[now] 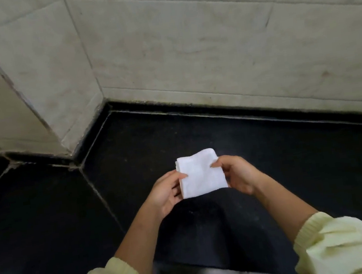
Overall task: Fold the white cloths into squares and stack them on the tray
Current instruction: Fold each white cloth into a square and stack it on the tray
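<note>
A small white cloth [200, 174], folded into a rough square of several layers, is held up above the black counter [293, 156] in the middle of the view. My left hand [167, 190] pinches its left edge with the thumb on top. On the other side, my right hand [236, 173] pinches its right edge near the upper corner. No tray is in view.
Pale tiled walls [186, 44] close off the counter behind and to the left, with a wall corner jutting in at the left. A seam [100, 193] runs across the black counter left of my hands. The counter's front edge lies near the bottom of the view.
</note>
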`<action>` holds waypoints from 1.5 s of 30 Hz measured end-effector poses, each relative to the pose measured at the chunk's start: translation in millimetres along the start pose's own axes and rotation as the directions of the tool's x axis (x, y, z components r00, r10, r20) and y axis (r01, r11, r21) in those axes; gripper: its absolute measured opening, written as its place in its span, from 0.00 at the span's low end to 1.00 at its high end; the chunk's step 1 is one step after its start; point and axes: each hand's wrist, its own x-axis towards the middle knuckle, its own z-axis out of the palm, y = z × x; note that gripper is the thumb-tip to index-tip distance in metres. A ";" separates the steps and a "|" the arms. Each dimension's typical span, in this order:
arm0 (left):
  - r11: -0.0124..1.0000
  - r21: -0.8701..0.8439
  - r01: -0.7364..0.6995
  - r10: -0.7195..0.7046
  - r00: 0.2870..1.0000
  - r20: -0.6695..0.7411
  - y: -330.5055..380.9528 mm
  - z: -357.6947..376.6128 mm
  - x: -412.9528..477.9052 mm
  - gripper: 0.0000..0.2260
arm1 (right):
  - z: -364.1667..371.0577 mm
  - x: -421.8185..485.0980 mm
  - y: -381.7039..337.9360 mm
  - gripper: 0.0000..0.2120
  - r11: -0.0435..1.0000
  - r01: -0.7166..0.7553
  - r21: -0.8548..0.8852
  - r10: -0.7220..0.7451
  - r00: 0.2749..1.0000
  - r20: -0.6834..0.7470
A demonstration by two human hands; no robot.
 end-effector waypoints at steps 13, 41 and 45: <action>0.979 0.202 0.027 -0.074 0.971 0.229 -116.5 277.0 -23.9 0.13 | -259.4 -178.5 51.5 0.10 0.969 0.184 0.167 -0.114 0.927 -0.357; 0.851 0.524 -0.038 -0.357 0.690 0.630 -273.6 824.4 -19.3 0.15 | -722.8 -448.7 53.1 0.06 0.869 0.456 0.190 -0.107 0.549 -0.829; 0.846 0.521 -0.111 -0.335 0.650 0.682 -266.9 901.2 -9.4 0.10 | -786.6 -466.0 22.1 0.07 0.857 0.488 0.164 -0.139 0.527 -0.839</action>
